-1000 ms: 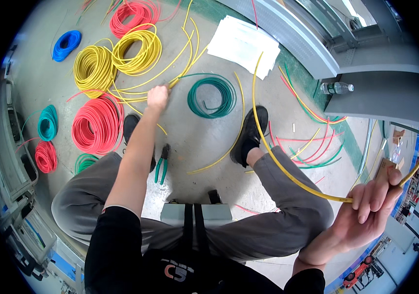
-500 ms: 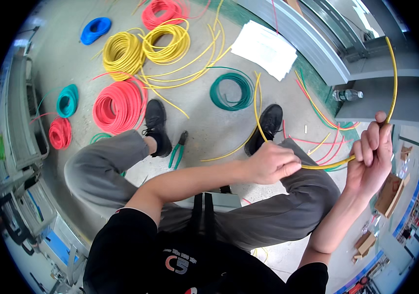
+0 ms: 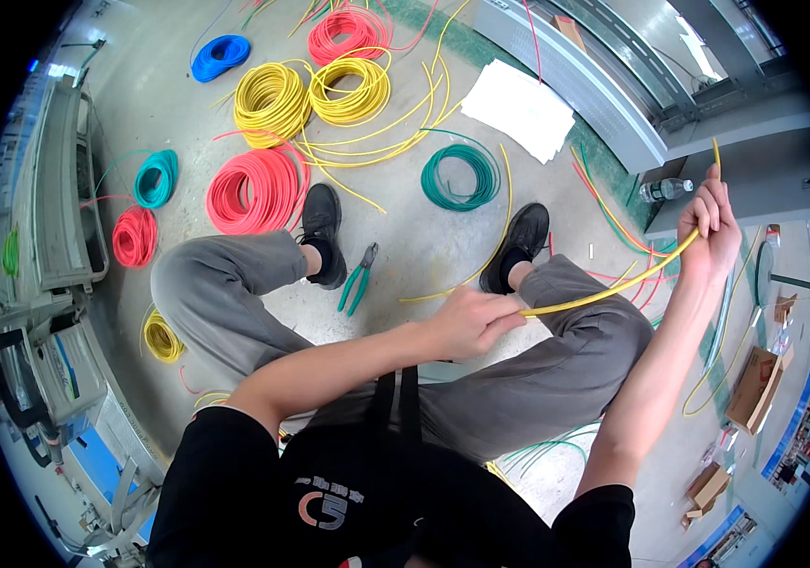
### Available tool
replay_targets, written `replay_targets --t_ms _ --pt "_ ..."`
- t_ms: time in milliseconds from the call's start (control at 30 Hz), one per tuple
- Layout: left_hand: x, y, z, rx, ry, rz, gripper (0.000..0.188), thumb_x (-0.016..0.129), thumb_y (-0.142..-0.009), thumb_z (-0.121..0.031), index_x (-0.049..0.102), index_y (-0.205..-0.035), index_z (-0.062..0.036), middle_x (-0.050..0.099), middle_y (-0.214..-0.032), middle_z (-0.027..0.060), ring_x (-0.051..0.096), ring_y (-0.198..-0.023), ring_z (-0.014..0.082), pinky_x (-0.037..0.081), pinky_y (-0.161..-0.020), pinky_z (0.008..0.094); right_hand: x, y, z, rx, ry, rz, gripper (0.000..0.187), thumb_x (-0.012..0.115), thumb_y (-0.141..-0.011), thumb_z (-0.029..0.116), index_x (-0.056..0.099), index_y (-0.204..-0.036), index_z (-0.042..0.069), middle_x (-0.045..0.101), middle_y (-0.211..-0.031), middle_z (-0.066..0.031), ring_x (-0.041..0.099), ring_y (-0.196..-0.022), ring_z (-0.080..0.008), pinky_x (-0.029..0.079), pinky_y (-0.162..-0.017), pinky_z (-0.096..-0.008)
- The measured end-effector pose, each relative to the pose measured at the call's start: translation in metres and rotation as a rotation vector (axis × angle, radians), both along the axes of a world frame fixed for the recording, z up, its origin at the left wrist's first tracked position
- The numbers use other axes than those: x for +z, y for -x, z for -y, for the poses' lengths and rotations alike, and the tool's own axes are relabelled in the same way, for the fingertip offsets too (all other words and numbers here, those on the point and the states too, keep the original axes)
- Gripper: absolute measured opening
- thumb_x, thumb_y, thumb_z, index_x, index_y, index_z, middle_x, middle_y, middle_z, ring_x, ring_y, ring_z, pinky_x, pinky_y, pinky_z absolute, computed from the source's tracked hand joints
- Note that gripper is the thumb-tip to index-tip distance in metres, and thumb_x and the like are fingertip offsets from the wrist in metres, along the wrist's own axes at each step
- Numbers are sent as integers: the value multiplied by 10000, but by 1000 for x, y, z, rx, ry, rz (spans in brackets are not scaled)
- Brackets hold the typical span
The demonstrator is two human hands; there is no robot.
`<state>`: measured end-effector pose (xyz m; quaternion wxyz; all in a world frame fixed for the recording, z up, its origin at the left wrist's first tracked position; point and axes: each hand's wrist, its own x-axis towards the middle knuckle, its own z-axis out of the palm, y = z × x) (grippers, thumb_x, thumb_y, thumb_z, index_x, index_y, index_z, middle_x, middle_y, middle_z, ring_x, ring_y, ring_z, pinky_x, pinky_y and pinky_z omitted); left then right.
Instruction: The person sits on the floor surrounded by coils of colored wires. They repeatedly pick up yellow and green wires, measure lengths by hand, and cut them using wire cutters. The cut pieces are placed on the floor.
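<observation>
A yellow wire (image 3: 613, 292) runs in a gentle curve between my two hands, above my bent right leg. My left hand (image 3: 479, 324) is closed around its lower part, with the thumb pressed along it. Farther right and higher, my right hand (image 3: 711, 227) grips the same wire, and a short tip sticks up past its fingers. Whether the wire goes on beyond my left hand is hidden. On the floor between my shoes lies a pair of green-handled cutting pliers (image 3: 357, 284). Another yellow strand (image 3: 507, 222) curves along the floor beside my right shoe.
Yellow coils (image 3: 271, 104), red coils (image 3: 252, 191), a green coil (image 3: 460, 177) and a blue coil (image 3: 220, 59) lie ahead on the floor. White papers (image 3: 520, 109) and a plastic bottle (image 3: 666, 189) are near a grey metal frame (image 3: 575, 71). A cart (image 3: 50, 208) stands left.
My hands have moved apart, the left leftward and the right upward. The wire between them is longer, the tip above my right hand shorter. The strand rising from my left hand no longer shows.
</observation>
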<state>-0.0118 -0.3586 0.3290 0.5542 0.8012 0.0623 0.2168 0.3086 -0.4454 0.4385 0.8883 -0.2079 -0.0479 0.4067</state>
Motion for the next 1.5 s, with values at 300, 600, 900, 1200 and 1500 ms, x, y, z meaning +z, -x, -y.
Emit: replay_targets --t_ms 300,600,900,1200,1500 --pt "7 34 32 261 162 -292 150 588 -903 -125 612 -861 17 504 -589 174 503 -493 290 397 -490 345 3 45 -31 -420 273 517 178 449 -981 93 504 -1070 -51 552 -803 -66 303 -500 -59 246 -416 -213" --pt "-27 61 28 122 -23 -210 129 605 -876 -145 637 -846 -23 561 -655 163 561 -574 319 419 -511 378 -1 17 -21 -331 336 498 240 436 -988 95 524 -1120 -84 572 -826 -85 313 -507 -55 244 -421 -212" --pt "-67 124 28 139 -75 -400 175 607 -871 -164 640 -788 -14 597 -666 152 550 -544 328 432 -512 396 5 54 -41 -106 630 801 261 478 -990 173 559 -1075 -60 556 -813 -42 350 -541 -57 290 -474 -204" --pt "-106 116 22 483 322 -403 165 585 -889 -159 638 -812 -24 557 -626 184 509 -528 331 424 -517 377 2 58 -52 -163 599 820 279 460 -1001 214 577 -1024 -38 548 -789 -45 439 -606 -102 394 -551 -259" --pt "-96 116 36 241 -89 -463 214 616 -869 -252 640 -775 -61 581 -637 153 587 -613 357 439 -532 438 -1 66 -57 -69 790 1035 249 488 -989 190 580 -1073 -25 556 -799 -8 455 -600 -68 369 -539 -221"
